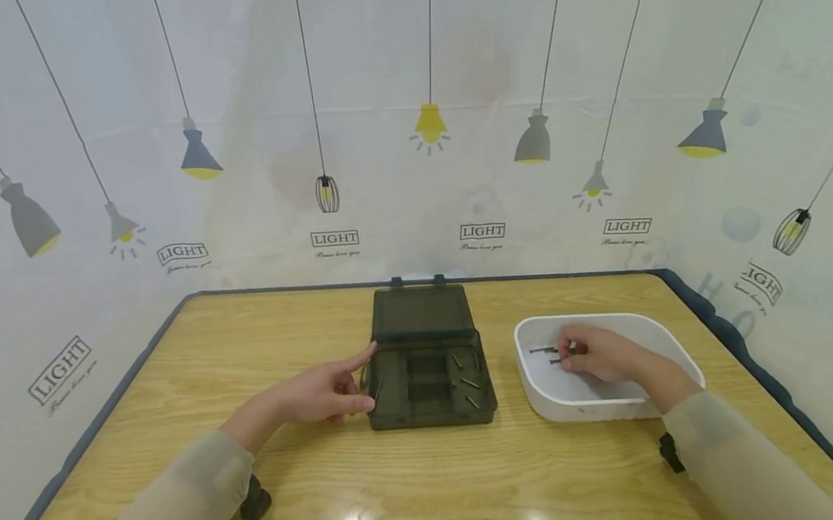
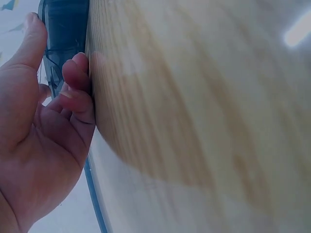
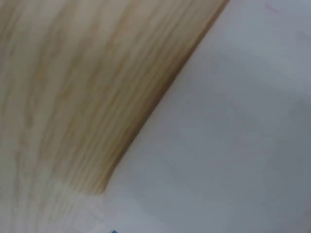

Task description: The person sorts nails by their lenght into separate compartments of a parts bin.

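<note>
In the head view a dark see-through plastic case [image 1: 421, 313] lies open on the table, its lid folded back. One long screw [image 1: 379, 389] lies in its left compartment; several shorter screws [image 1: 470, 383] lie in the right-hand ones. My left hand [image 1: 317, 393] touches the case's left side with index finger and thumb stretched out, the other fingers bent. Inside the white tub [image 1: 615, 409] my right hand [image 1: 603, 355] pinches at a small dark screw [image 1: 555, 361] with thumb and fingertips. Another screw [image 1: 542, 351] lies beside those fingertips. The right wrist view shows no fingers.
The wooden table [image 1: 437, 489] bears both case and tub, with a gap between them. Behind it hangs a pale cloth [image 1: 370, 66] printed with lamps. Black wrist mounts [image 1: 256, 500] sit under both sleeves.
</note>
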Available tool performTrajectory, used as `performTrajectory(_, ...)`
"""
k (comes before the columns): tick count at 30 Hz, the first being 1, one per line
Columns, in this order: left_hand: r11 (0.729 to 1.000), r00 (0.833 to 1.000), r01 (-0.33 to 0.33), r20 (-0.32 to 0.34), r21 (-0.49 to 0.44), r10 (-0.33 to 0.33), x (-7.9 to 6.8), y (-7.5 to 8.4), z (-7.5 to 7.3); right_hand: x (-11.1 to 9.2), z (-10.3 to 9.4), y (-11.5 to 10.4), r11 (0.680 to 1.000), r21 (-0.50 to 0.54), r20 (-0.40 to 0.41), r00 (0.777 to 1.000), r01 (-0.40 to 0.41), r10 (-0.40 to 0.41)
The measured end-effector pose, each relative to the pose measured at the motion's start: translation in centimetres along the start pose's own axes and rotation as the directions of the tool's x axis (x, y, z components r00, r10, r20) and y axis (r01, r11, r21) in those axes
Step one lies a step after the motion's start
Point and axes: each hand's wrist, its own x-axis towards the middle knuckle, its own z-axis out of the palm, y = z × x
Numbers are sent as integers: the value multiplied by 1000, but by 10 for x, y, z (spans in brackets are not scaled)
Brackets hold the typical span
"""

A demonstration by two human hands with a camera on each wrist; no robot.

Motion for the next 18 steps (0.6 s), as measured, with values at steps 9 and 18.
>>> performTrajectory(9,1000,1000,7,7,-11,-7,3,0,-1,-7,-8,-10,988,156,-94,996,12,3)
performTrajectory(18,999,1000,27,17,-22,-26,3,-2,-1,-11,-7,-40,917,397,-123,992,33,17)
